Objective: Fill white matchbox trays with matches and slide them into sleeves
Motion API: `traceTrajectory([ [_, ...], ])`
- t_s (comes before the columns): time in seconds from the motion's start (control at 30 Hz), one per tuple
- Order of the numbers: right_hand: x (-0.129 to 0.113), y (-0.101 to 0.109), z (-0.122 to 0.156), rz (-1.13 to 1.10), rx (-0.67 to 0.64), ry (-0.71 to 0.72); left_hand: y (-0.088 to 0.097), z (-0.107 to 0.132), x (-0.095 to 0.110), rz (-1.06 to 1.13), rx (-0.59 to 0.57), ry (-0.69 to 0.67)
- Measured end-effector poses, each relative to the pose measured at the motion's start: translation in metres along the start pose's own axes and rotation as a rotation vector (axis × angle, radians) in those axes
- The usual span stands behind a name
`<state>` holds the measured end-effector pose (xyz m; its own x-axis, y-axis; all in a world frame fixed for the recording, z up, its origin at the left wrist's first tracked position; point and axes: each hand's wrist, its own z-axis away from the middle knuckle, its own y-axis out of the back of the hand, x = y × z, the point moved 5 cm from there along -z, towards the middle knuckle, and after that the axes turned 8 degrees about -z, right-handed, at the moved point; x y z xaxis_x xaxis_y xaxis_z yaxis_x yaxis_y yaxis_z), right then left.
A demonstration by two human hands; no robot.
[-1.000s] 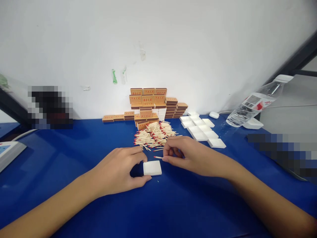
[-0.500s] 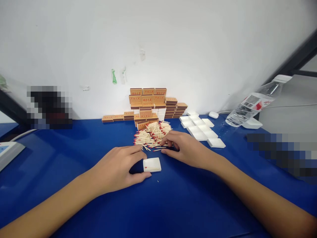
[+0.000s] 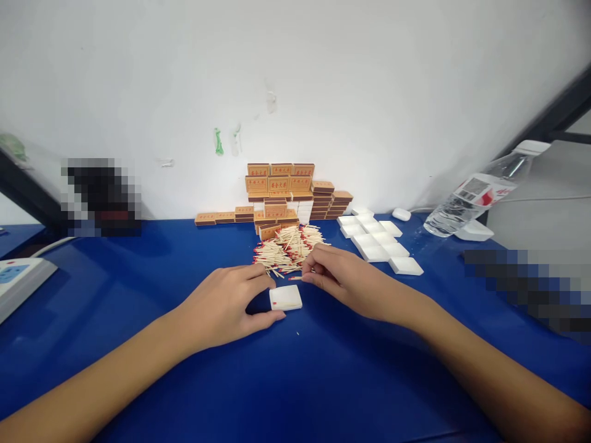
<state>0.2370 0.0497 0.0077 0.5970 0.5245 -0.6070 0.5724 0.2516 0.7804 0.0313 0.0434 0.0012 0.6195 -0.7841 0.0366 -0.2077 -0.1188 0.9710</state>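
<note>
My left hand (image 3: pixel 226 304) is closed around the left end of a small white matchbox tray (image 3: pixel 289 295), thumb at the front edge and fingers at the back. Inside the tray lies at least one match with a red head. Just beyond it, my right hand (image 3: pixel 339 274) pinches matches (image 3: pixel 294 279) between thumb and fingers; their red heads point left, and their other ends are hidden by the fingertips. Behind both hands spreads a loose heap of red-headed matches (image 3: pixel 286 249), touching the foot of the stacked matchboxes (image 3: pixel 279 184) against the wall.
To the right of the heap, several white trays (image 3: pixel 373 237) lie grouped on the blue table (image 3: pixel 295 387). A plastic bottle (image 3: pixel 480 191) leans further right, near a small white case (image 3: pixel 401 214). At the left edge sits a power strip (image 3: pixel 28 283).
My right thumb and fingers have come together on matches lying before the heap. My left hand still grips the tray. The view has shifted slightly.
</note>
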Motion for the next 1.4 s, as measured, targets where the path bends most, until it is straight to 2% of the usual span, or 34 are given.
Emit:
traceTrajectory([
  [0.2, -0.027, -0.030, 0.000, 0.092, -0.097, 0.041, -0.002, 0.000, 0.002, -0.022, -0.001, 0.021],
  [0.27, -0.026, -0.025, 0.001, 0.091, -0.052, 0.060, -0.002, 0.000, 0.001, -0.026, 0.003, 0.021],
  [0.4, -0.002, 0.011, 0.004, 0.146, 0.080, -0.004, -0.001, 0.000, 0.001, -0.039, 0.018, 0.009],
  [0.53, 0.026, 0.030, 0.007, 0.232, 0.040, -0.088, 0.000, 0.001, 0.002, -0.076, 0.021, -0.013],
  [0.8, 0.026, 0.009, -0.003, 0.133, -0.008, -0.067, -0.001, 0.001, 0.003, -0.081, 0.024, -0.035],
  [1.03, 0.030, 0.007, 0.001, 0.122, -0.100, -0.135, -0.001, 0.001, 0.004, -0.077, 0.015, -0.033],
  [1.23, 0.014, 0.010, 0.006, 0.090, -0.081, -0.104, -0.002, 0.002, 0.003, -0.063, 0.032, -0.010],
  [1.4, -0.010, -0.005, 0.008, 0.094, -0.111, -0.050, -0.004, 0.001, 0.004, -0.058, 0.018, 0.010],
])
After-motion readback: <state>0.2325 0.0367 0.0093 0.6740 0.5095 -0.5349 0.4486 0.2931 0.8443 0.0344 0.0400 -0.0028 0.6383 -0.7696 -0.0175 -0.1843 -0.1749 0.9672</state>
